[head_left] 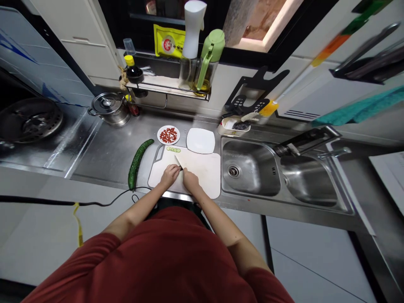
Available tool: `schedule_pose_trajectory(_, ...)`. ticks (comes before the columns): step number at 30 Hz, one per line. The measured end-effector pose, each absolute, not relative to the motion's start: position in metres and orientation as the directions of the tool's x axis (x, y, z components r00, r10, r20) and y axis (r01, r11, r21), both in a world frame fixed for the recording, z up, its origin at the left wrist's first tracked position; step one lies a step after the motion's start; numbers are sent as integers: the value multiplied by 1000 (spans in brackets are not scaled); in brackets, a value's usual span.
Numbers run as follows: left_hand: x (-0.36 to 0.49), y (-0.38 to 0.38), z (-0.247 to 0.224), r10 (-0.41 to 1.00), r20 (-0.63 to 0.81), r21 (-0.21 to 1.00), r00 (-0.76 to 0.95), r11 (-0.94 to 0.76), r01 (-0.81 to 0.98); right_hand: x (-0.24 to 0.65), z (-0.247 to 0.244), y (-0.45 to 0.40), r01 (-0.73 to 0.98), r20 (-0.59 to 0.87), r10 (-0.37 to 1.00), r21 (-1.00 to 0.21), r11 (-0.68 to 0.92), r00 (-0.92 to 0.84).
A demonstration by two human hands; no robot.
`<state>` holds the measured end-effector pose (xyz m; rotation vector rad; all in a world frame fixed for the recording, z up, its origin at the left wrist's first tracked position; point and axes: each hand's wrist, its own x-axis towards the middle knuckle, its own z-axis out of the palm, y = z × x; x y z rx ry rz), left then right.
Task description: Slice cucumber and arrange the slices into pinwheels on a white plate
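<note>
Over the white cutting board [206,172], my right hand [190,181] is closed round the handle of a knife [178,160], whose blade points up and to the left. Beside it my left hand [170,176] is closed, its fingertips near the knife's handle end; a small dark piece shows at them, too small to name. Several pale green slices [173,149] lie in a row at the board's top edge. A long green cucumber [138,163] rests left of the board. Behind the board are a plate of chopped red pieces [168,135] and a bare white plate [200,141].
A double steel sink [252,168] is on the right, with a tray of utensils [234,127] behind it. A lidded pot [111,110] stands at the back left, near a wok [30,120]. Bottles stand on a wall rack [164,86]. A black cable [94,204] runs along the front left.
</note>
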<state>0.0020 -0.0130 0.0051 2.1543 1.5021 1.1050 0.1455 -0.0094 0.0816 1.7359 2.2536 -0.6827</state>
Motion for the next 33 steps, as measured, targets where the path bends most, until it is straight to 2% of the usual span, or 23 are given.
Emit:
schedule_pose_trajectory(9, 2, -12, 5, 891, 423, 616, 168, -418, 667, 165, 87, -35, 961, -486, 832, -195, 196, -268)
schedule_pose_trajectory(18, 3, -13, 5, 901, 405, 626, 158, -399, 671, 156, 94, -24, 965, -526, 809, -167, 204, -263)
schedule_pose_trajectory(33, 3, -14, 9, 901, 405, 624, 158, -398, 673, 138, 86, -1, 953, -443, 848, -215, 214, -291)
